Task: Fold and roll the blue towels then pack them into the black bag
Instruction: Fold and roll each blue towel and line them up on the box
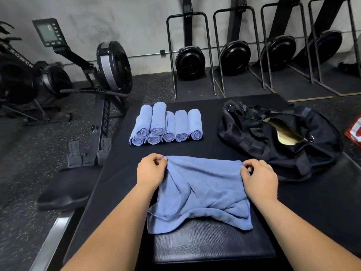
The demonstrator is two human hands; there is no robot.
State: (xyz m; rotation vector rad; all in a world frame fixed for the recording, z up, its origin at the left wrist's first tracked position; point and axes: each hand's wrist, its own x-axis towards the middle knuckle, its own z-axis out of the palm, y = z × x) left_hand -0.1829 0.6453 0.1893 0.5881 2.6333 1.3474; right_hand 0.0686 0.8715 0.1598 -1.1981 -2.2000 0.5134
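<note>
A loose, wrinkled blue towel (201,192) lies on the black mat (304,208) in front of me, its near edge draped over a black pad. My left hand (150,171) pinches its far left corner. My right hand (257,178) pinches its far right corner. Farther back, several rolled blue towels (166,124) are stacked in two layers, their spiral ends facing me. The black bag (273,145) lies at the right of the mat, unzipped, showing a gold lining.
A black textured pad (211,241) sits at the mat's near edge. A rowing machine (93,75) stands on the floor at left. Upright rowers (234,55) line the back wall. A red and white item (354,130) shows at the far right edge.
</note>
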